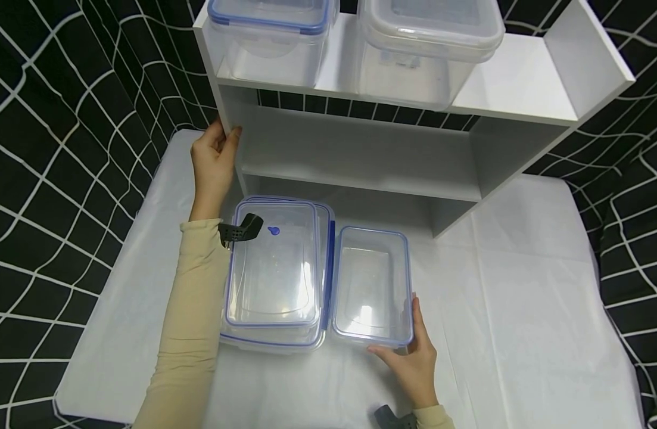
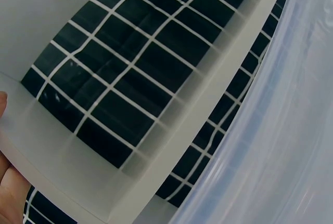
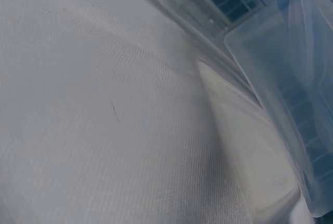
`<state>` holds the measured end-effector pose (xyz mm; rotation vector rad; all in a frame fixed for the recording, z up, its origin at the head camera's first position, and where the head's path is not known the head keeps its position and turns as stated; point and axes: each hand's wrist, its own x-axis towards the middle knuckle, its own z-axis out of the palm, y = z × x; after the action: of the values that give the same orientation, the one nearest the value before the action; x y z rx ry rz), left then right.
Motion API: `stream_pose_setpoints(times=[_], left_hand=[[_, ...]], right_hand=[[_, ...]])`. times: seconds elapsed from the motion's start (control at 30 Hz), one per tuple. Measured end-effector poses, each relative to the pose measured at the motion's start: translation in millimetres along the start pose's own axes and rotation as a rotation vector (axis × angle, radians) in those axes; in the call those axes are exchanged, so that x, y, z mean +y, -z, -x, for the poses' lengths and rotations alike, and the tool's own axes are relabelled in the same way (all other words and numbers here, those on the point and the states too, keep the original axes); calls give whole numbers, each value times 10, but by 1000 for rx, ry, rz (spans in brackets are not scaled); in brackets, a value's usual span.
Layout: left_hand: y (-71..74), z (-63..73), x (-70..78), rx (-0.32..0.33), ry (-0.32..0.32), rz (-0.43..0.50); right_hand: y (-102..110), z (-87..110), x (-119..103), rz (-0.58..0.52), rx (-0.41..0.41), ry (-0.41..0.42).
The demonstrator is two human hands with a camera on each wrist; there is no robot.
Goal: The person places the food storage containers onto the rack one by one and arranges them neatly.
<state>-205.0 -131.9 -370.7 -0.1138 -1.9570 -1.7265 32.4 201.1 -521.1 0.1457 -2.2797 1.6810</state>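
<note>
My left hand [image 1: 214,158] pinches the left side panel of a white shelf unit [image 1: 355,140], thumb inside and fingers outside. In the left wrist view, part of that hand [image 2: 11,193] shows at the panel's edge. My right hand [image 1: 414,354] holds the near right corner of a small clear plastic container [image 1: 371,280] with a blue rim, thumb at its front and fingers along its side. Beneath my left forearm lies a stack of larger clear containers [image 1: 271,268] with blue-edged lids, left of the small one. The right wrist view does not show my right hand.
On the unit's top stand a blue-lidded clear container [image 1: 274,53] and a white-lidded one [image 1: 422,65]. White cloth [image 1: 542,310] covers the table. Black fabric with a white grid [image 1: 49,208] hangs around it.
</note>
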Motion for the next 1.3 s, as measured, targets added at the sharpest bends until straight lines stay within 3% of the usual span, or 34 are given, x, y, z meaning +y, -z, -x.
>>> stream_pose_setpoints(times=[0.1, 0.27, 0.37, 0.53, 0.77, 0.93, 1.3], left_hand=[[0, 0, 0, 1, 3, -6], [-1, 1, -4, 3, 2, -14], [-4, -2, -6, 1, 2, -10], [-6, 0, -2, 5, 2, -10], [-11, 0, -1, 9, -12, -7], [-10, -2, -8, 7, -18, 5], [-9, 2, -3, 5, -20, -7]], right_hand=[[10, -10, 4, -4, -7, -26], [13, -20, 34, 59, -51, -198], [-3, -25, 39, 76, -73, -239], [-29, -83, -107, 59, -73, -173], [-25, -184, -199, 73, -131, -243], [-46, -202, -173, 86, -125, -243], [12, -232, -191, 102, -67, -73]])
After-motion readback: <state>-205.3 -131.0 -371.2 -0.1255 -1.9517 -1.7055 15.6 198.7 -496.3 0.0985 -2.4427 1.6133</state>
